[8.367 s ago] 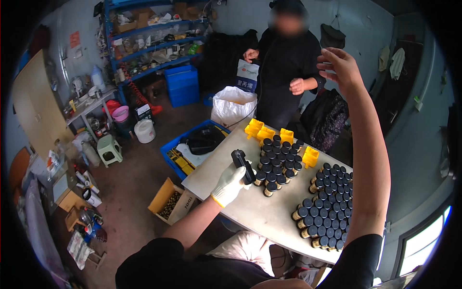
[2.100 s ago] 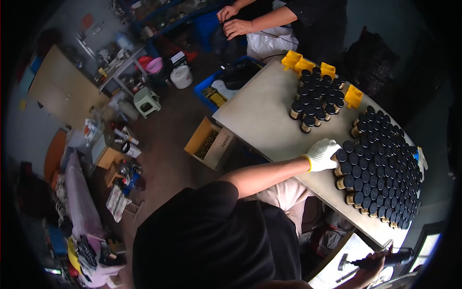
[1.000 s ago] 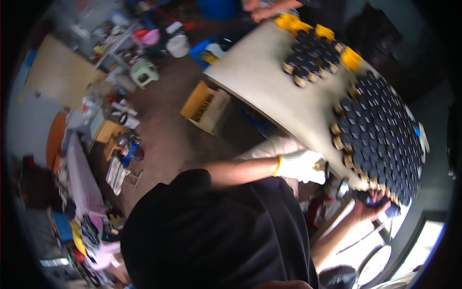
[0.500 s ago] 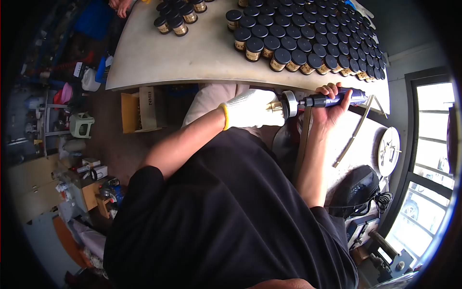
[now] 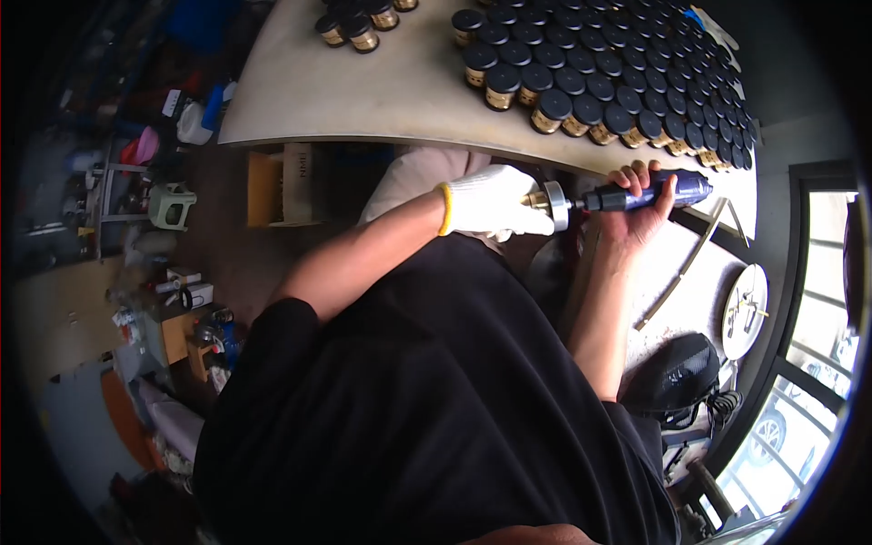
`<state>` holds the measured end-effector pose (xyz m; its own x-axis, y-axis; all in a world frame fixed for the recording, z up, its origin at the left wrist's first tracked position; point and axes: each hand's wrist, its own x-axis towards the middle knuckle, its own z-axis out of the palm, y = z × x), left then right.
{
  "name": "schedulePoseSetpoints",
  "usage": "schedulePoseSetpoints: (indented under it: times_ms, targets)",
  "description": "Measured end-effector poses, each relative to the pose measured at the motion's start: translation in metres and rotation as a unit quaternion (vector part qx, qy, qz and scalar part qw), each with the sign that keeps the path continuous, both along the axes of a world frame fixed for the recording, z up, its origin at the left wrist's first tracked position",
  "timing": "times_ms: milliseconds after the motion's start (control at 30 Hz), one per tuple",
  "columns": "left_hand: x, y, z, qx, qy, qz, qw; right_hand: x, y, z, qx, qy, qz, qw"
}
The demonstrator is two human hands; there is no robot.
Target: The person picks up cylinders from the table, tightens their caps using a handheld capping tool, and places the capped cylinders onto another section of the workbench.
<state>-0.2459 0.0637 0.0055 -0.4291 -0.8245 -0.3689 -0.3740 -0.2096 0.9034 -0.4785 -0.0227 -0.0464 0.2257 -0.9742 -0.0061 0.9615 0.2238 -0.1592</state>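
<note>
My left hand [image 5: 486,202], in a white knit glove with a yellow cuff, is wrapped round a brass-coloured piece with a silver round rim [image 5: 557,206]. My bare right hand [image 5: 636,213] grips a dark blue-purple handheld rotary tool [image 5: 683,189] with a black nose. The tool's thin tip points left at the face of the rim; whether it touches is too small to tell. Both hands are held up in front of my lap, just off the table's near edge. Beyond them stand rows of gold-bodied cylinders with flat black tops [image 5: 551,111].
The pale table [image 5: 363,100] also carries a smaller group of black-topped cylinders [image 5: 362,36] at the left. Beneath is an open cardboard box [image 5: 266,189]. To my right lie a thin bar [image 5: 677,277], a white round disc [image 5: 745,312] and a black mesh-covered object [image 5: 674,372].
The whole view has swung, so table and cylinders appear further right and higher. Another person's hands at the top left have gone out of view. My grip on both things is unchanged.
</note>
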Motion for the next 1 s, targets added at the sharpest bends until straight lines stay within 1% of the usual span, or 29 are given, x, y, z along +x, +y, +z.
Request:
schedulePoseSetpoints:
  times_ms: [33,67,100,133,167,200,267,300,333,367,400,467,500,533,567,600,667,733,800,833,900,933,967,1000]
  targets:
    - [-0.001,0.002,0.003,0.093,0.087,0.016,0.992,0.001,0.001,0.002,0.007,0.013,-0.009,1.000]
    - [-0.003,0.003,-0.004,0.024,0.043,-0.001,0.999,-0.003,-0.001,-0.003,0.008,0.040,-0.026,0.999]
    - [-0.002,0.004,0.001,-0.017,0.018,-0.006,1.000,-0.001,0.001,0.000,0.040,0.022,-0.032,0.998]
    - [0.000,0.004,-0.006,0.046,0.027,0.008,0.999,0.002,0.000,0.000,0.031,0.006,-0.022,0.999]
    - [0.003,0.005,-0.004,0.034,0.021,0.007,0.999,0.002,-0.001,0.000,0.018,0.009,-0.021,1.000]
    - [0.002,0.005,0.001,0.083,0.064,0.025,0.994,-0.001,-0.001,-0.002,-0.009,0.005,0.001,1.000]
    - [0.005,0.010,0.002,0.017,0.066,0.037,0.997,-0.002,-0.001,0.000,-0.038,-0.007,0.013,0.999]
    - [0.007,0.007,0.001,-0.093,0.029,0.021,0.995,-0.005,-0.002,0.001,-0.047,-0.025,0.022,0.998]
    - [0.010,0.005,-0.001,-0.200,-0.010,0.004,0.980,-0.006,-0.003,0.001,-0.054,-0.043,0.029,0.997]
    - [0.014,0.011,-0.003,-0.325,-0.113,0.049,0.938,-0.006,-0.004,0.000,-0.036,-0.047,0.002,0.998]
    - [0.019,0.014,0.001,-0.322,-0.111,0.050,0.939,-0.003,-0.007,-0.003,-0.033,-0.045,0.002,0.998]
    - [0.017,0.018,-0.001,-0.368,-0.010,0.143,0.919,-0.012,-0.011,-0.009,0.001,-0.021,-0.067,0.998]
    - [0.012,0.023,0.001,-0.289,0.072,0.192,0.935,-0.015,-0.012,-0.008,0.003,-0.029,-0.059,0.998]
    - [0.007,0.027,-0.001,-0.200,0.154,0.231,0.940,-0.014,-0.008,-0.002,0.032,-0.057,-0.059,0.996]
    - [0.003,0.027,-0.012,-0.182,0.176,0.228,0.940,-0.016,-0.009,-0.006,0.015,-0.024,-0.071,0.997]
    - [-0.002,0.026,-0.015,-0.154,0.198,0.234,0.939,-0.012,-0.008,-0.003,-0.004,-0.045,-0.049,0.998]
    - [-0.010,0.025,-0.012,-0.077,0.244,0.253,0.933,-0.006,-0.004,0.004,0.004,-0.068,-0.048,0.997]
    - [-0.016,0.022,-0.018,-0.080,0.248,0.255,0.931,-0.008,-0.005,0.000,-0.010,-0.056,-0.047,0.997]
    - [-0.019,0.021,-0.018,-0.158,0.117,0.237,0.951,-0.011,-0.004,-0.002,-0.006,-0.039,-0.055,0.998]
    - [-0.020,0.020,-0.026,-0.126,0.163,0.247,0.947,-0.011,-0.004,-0.001,-0.015,-0.028,-0.055,0.998]
    - [-0.022,0.020,-0.041,-0.141,0.175,0.245,0.943,-0.009,-0.004,0.001,-0.019,-0.003,-0.067,0.998]
    - [-0.021,0.019,-0.039,-0.158,0.184,0.247,0.938,-0.010,-0.002,0.001,-0.020,-0.008,-0.061,0.998]
    - [-0.022,0.021,-0.034,-0.125,0.228,0.246,0.934,-0.012,-0.002,0.000,-0.016,-0.003,-0.064,0.998]
    - [-0.022,0.022,-0.036,-0.183,0.163,0.238,0.940,-0.011,-0.005,-0.002,-0.015,-0.005,-0.060,0.998]
